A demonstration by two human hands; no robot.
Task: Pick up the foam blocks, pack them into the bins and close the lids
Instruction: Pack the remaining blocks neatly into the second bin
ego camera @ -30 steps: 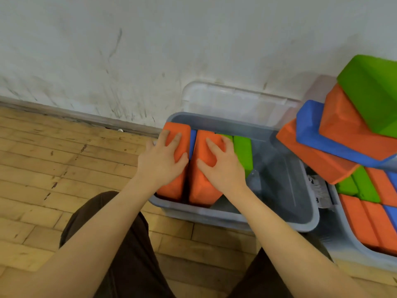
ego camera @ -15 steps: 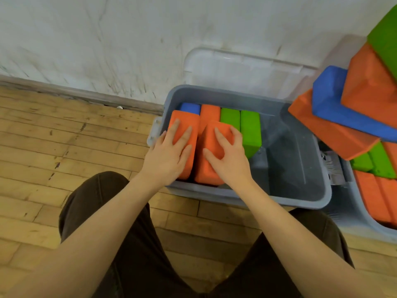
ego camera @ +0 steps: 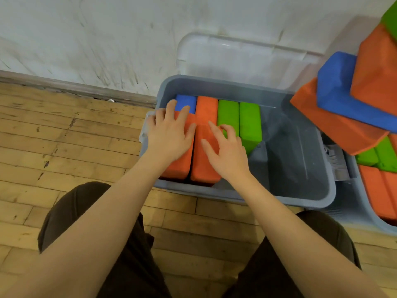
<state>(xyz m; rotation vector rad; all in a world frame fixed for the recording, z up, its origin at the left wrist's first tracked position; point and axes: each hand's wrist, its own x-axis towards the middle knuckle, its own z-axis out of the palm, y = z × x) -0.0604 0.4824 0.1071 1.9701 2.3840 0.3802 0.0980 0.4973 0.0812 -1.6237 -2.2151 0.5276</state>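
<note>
Left hand (ego camera: pixel 169 134) flat, fingers spread, on the left orange block (ego camera: pixel 179 162); right hand (ego camera: pixel 225 151) pressing the second orange block (ego camera: pixel 202 166) beside it, fingers half curled. Both blocks in the grey bin (ego camera: pixel 279 196), long axes toward the wall. Sunk lower than a second ago; loose pile (ego camera: pixel 348 100) right, nearer the right hand.

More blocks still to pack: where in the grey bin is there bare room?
The grey bin has bare floor on its right half, bordered by the green blocks and the right wall. Its left half is crowded: blue block, orange blocks, with the left hand and right hand on the near pair.
</note>
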